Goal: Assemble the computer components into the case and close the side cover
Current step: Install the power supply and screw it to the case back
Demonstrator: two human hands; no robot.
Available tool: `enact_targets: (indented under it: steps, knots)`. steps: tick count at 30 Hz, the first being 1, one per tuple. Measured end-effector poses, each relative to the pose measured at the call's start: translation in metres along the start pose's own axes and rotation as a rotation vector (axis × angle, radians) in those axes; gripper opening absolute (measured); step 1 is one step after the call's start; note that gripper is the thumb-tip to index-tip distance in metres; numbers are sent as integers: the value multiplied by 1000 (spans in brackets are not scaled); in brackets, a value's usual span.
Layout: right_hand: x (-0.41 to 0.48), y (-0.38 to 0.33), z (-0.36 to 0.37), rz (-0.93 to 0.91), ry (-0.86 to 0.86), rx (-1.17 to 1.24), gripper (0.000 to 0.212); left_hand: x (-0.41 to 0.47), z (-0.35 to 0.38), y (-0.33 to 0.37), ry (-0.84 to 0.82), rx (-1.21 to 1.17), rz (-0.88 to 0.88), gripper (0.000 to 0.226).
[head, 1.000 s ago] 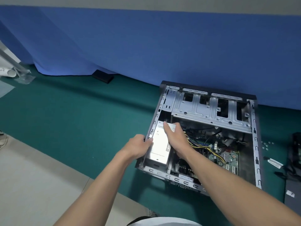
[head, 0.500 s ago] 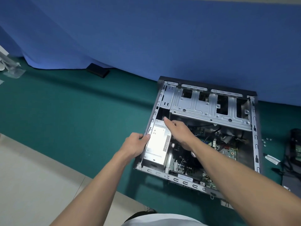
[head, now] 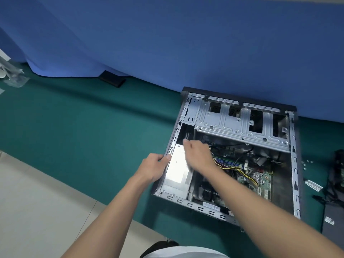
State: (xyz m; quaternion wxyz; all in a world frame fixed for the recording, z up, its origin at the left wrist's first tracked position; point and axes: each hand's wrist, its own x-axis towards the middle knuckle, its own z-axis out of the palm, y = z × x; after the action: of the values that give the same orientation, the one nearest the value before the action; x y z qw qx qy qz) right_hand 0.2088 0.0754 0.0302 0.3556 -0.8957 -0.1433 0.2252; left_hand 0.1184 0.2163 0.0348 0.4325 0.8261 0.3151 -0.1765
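The computer case (head: pixel 293 164) is bare sheet metal inside, a dull silver-grey with stamped slots, and its outer shell is matt dark grey. The drive cage (head: pixel 240 127) is the same pressed, lightly shiny metal. The power supply (head: pixel 178 170) is smooth, brighter metal that throws back a white glare. The motherboard (head: pixel 260 181) looks like green printed board with a finned metal heatsink, and glossy yellow and black plastic-coated wires (head: pixel 234 167) lie over it. Matt green felt-like cloth (head: pixel 83 127) covers the floor, matt blue fabric (head: pixel 167 43) hangs behind, and smooth pale tiles (head: pixel 37 202) lie alongside.
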Motion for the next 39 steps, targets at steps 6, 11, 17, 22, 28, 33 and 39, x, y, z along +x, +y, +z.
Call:
enact_targets:
  steps: [6,11,17,22,28,33,39]
  knots:
    - [8,-2,18,-28,207,-88,63,0,1,-2,20,20,10,50]
    - [15,3,10,-4,89,-211,69,-2,2,0,39,29,19,50]
    - [12,7,8,-67,-25,-258,61,-3,4,1,66,23,20,55]
    - [29,3,3,-51,-175,-257,59,-6,8,0,100,58,18,52]
    - [32,4,2,-99,-226,-283,49,-7,7,3,102,35,15,53]
    - [31,6,-1,-168,-271,-322,42,-7,7,7,99,38,1,53]
    - [54,4,-18,169,-791,-10,31,-11,6,5,71,27,11,48]
